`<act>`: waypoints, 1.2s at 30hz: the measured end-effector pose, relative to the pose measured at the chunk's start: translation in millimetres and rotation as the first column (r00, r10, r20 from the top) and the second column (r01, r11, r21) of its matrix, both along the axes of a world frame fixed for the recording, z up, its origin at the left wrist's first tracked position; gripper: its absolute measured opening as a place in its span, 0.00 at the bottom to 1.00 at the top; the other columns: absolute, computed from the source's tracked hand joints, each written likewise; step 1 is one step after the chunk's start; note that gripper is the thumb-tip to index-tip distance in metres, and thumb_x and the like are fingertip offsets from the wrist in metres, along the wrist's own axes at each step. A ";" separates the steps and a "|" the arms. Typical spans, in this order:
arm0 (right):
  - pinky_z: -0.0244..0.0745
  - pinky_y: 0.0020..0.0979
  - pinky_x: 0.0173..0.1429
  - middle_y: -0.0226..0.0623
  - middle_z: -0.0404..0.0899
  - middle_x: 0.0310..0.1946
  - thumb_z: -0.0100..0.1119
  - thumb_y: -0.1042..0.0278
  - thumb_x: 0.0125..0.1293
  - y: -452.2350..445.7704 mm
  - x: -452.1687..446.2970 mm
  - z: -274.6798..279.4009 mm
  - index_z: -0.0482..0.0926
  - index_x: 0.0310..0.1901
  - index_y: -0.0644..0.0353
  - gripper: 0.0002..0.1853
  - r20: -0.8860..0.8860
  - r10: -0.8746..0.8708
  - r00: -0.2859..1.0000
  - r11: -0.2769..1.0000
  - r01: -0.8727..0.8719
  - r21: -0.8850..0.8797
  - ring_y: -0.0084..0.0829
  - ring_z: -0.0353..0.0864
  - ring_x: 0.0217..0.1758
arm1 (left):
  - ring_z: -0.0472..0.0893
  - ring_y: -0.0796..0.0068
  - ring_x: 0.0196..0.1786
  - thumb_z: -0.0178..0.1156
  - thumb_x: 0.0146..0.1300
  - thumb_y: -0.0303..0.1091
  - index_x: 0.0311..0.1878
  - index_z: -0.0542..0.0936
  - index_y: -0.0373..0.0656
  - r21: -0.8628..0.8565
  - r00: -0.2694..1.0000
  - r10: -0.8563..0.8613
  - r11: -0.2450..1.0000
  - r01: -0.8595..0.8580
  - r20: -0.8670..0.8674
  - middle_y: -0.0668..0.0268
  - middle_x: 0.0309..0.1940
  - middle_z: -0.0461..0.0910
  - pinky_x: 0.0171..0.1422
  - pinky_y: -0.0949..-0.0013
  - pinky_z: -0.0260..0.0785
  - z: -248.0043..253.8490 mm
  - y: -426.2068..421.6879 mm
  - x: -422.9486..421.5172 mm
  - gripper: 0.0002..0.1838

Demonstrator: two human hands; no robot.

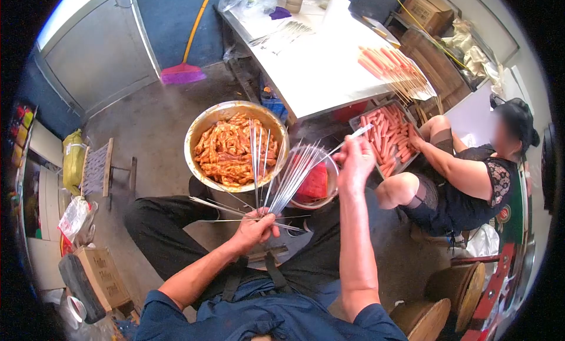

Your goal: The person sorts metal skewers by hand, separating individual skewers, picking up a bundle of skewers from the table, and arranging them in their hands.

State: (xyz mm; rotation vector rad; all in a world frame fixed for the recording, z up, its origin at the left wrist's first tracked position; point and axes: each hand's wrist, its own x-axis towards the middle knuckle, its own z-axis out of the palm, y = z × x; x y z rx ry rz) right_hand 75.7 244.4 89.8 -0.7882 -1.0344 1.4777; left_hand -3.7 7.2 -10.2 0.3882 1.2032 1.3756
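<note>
My left hand [254,229] is closed around the lower ends of a fanned bunch of thin metal skewers [292,179]. Some point up, others stick out sideways to the left. Raised to the right of the bunch, my right hand [356,159] is closed on a thin skewer with a whitish piece [361,130] near its upper end; what that piece is, I cannot tell. A large metal bowl [189,142] of sauce-coated meat pieces [229,152] stands in front of my left hand. Behind the skewers is a clear plastic tub [332,194] with something red inside.
At the right a seated person [471,170] reaches into a tray [412,159] of pink sausages [385,135]. The white table [318,76] ahead bears skewered sausages [391,64] and loose skewers [283,35]. A purple broom [183,73] leans by the wall; wooden stools [421,323] stand lower right.
</note>
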 end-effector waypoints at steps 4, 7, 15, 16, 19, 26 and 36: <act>0.72 0.23 0.22 0.29 0.71 0.21 0.54 0.74 0.62 9.6 25.5 7.7 0.72 0.30 0.58 0.03 -0.158 -0.134 0.978 0.988 0.119 -0.100 0.19 0.67 0.17 | 0.61 0.82 0.11 0.50 0.67 0.36 0.46 0.75 0.40 -0.008 0.995 0.052 0.999 -0.052 0.081 0.61 0.21 0.78 0.15 0.77 0.50 7.9 1.3 -5.8 0.11; 0.72 0.31 0.30 0.30 0.72 0.23 0.54 0.71 0.62 12.3 45.8 -11.7 0.72 0.31 0.58 0.03 -0.290 -0.118 0.950 0.972 0.051 -0.229 0.21 0.69 0.22 | 0.60 0.82 0.11 0.49 0.68 0.36 0.46 0.75 0.38 0.001 0.993 0.068 0.998 -0.068 0.101 0.61 0.20 0.77 0.15 0.77 0.50 8.8 3.2 -8.7 0.12; 0.73 0.30 0.32 0.31 0.71 0.24 0.50 0.75 0.60 -48.9 31.4 -50.2 0.70 0.29 0.59 0.03 -0.374 0.222 0.900 0.836 -0.373 -0.402 0.25 0.70 0.24 | 0.61 0.83 0.11 0.50 0.67 0.37 0.45 0.75 0.39 0.019 0.987 0.099 0.995 -0.102 0.130 0.61 0.21 0.78 0.15 0.78 0.49 8.8 4.7 -9.3 0.12; 0.75 0.30 0.31 0.33 0.73 0.25 0.51 0.76 0.59 -66.3 25.6 -49.0 0.71 0.30 0.60 0.02 -0.325 0.286 0.902 0.809 -0.409 -0.423 0.26 0.72 0.24 | 0.61 0.83 0.11 0.50 0.67 0.37 0.45 0.75 0.39 0.020 0.987 0.099 0.995 -0.103 0.130 0.61 0.21 0.78 0.15 0.78 0.49 7.9 5.3 -9.6 0.12; 0.78 0.29 0.31 0.36 0.78 0.27 0.54 0.76 0.60 -92.3 25.6 -61.9 0.73 0.32 0.61 0.01 -0.096 0.529 0.843 0.738 -0.513 -0.438 0.26 0.77 0.23 | 0.62 0.83 0.13 0.53 0.67 0.38 0.45 0.75 0.42 0.052 0.990 0.050 0.997 -0.057 0.131 0.61 0.22 0.78 0.16 0.79 0.50 6.0 2.6 -13.1 0.11; 0.79 0.29 0.37 0.35 0.80 0.28 0.59 0.76 0.58 -81.7 49.2 -69.5 0.79 0.34 0.63 0.02 0.028 0.688 0.725 0.634 -0.582 -0.509 0.25 0.79 0.28 | 0.63 0.85 0.14 0.54 0.68 0.40 0.45 0.75 0.43 0.056 0.999 -0.022 0.998 0.019 0.050 0.63 0.22 0.78 0.18 0.80 0.52 11.2 -1.5 -11.4 0.12; 0.73 0.23 0.37 0.33 0.80 0.27 0.63 0.74 0.55 -92.0 54.3 -85.7 0.79 0.35 0.63 0.06 0.026 0.685 0.728 0.630 -0.574 -0.523 0.23 0.78 0.29 | 0.65 0.86 0.17 0.54 0.67 0.42 0.43 0.71 0.43 0.077 0.999 0.037 0.996 -0.036 -0.004 0.66 0.21 0.78 0.20 0.80 0.54 -0.6 0.8 -8.5 0.12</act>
